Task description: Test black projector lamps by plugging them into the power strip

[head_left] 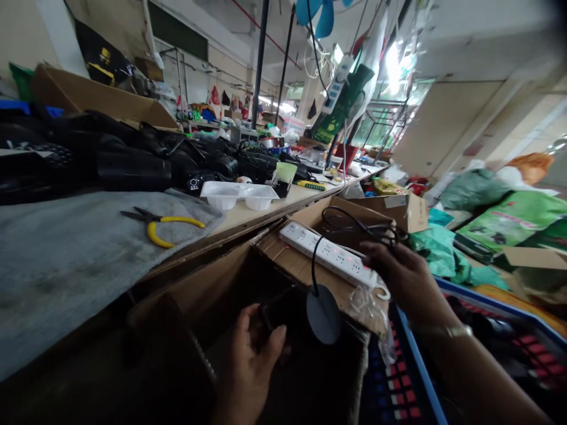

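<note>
My left hand (pixel 254 348) is closed around a dark, corded device with a round, flat black end (pixel 324 314); its exact kind I cannot make out. It hangs over an open cardboard box (pixel 212 277) with a dark inside. A black cord (pixel 313 260) rises from the device and loops toward my right hand (pixel 401 274). The fingers of my right hand are closed on the bundled part of that cord, beside the end of a white power strip (pixel 328 251). Several small red lights glow on the strip, which lies on a cardboard flap (pixel 283 260). Clear plastic (pixel 370 304) hangs at its near end.
Yellow-handled pliers (pixel 162 224) lie on grey cloth (pixel 88 254) to the left. A white plastic tray (pixel 239 195) stands at the bench edge, before piled black devices (pixel 133 159). Blue-rimmed crates (pixel 419 366) are at right, with green bags (pixel 514 218) beyond.
</note>
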A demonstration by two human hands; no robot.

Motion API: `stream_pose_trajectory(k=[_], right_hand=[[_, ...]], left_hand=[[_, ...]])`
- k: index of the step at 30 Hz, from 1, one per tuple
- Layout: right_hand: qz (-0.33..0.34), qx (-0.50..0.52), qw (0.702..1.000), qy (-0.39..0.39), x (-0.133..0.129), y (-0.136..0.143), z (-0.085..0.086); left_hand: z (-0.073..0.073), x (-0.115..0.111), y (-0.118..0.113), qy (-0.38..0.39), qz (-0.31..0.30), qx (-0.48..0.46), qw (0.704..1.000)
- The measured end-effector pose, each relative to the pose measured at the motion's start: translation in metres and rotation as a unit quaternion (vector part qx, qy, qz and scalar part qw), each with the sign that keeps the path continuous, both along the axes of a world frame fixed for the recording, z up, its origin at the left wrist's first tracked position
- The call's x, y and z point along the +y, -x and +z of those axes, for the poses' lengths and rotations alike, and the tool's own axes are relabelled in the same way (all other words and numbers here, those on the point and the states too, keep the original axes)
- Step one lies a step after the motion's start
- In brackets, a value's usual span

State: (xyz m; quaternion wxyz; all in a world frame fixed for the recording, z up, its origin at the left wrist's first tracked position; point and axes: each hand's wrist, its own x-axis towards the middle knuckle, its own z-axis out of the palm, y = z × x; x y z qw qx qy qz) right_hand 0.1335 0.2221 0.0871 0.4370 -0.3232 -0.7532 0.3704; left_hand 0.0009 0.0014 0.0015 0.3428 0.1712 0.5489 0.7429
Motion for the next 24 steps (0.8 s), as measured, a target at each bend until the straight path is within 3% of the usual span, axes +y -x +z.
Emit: stream_pose_trajectory(k=[3, 6, 9, 12, 14, 17, 21, 22, 24], right_hand=[[0.021, -0.044, 0.991, 0.121, -0.063, -0.045, -0.031], [0.011, -0.021, 0.975, 0.22, -0.119, -0.082, -0.066], [-0.01, 0.046, 0.959, 0.28, -0.164, -0.107, -0.085], [-0.043, 0.071, 0.946, 0.313, -0.193, -0.128, -0.09], [-0.072, 0.073, 0.941, 0.322, -0.205, -0.141, -0.093], [-0.091, 0.075, 0.946, 0.301, -0.217, -0.161, -0.098], [-0.051, 0.104, 0.948, 0.296, -0.225, -0.182, -0.113], [-0.052, 0.113, 0.947, 0.297, -0.227, -0.186, -0.118], [-0.06, 0.136, 0.944, 0.295, -0.231, -0.193, -0.127]], left_hand=[[0.001, -0.011, -0.009, -0.008, 0.001, 0.118, 0.993], [-0.001, -0.025, -0.032, -0.014, -0.004, 0.317, 0.948], [-0.008, -0.041, -0.066, -0.06, 0.0, 0.52, 0.852], [-0.017, -0.055, -0.095, -0.102, 0.01, 0.659, 0.745], [-0.02, -0.061, -0.106, -0.121, -0.018, 0.693, 0.711], [-0.021, -0.064, -0.11, -0.149, -0.067, 0.702, 0.693], [-0.019, -0.063, -0.11, -0.159, -0.118, 0.707, 0.679], [-0.019, -0.063, -0.112, -0.146, -0.14, 0.691, 0.694], [-0.02, -0.061, -0.122, -0.105, -0.175, 0.615, 0.762]])
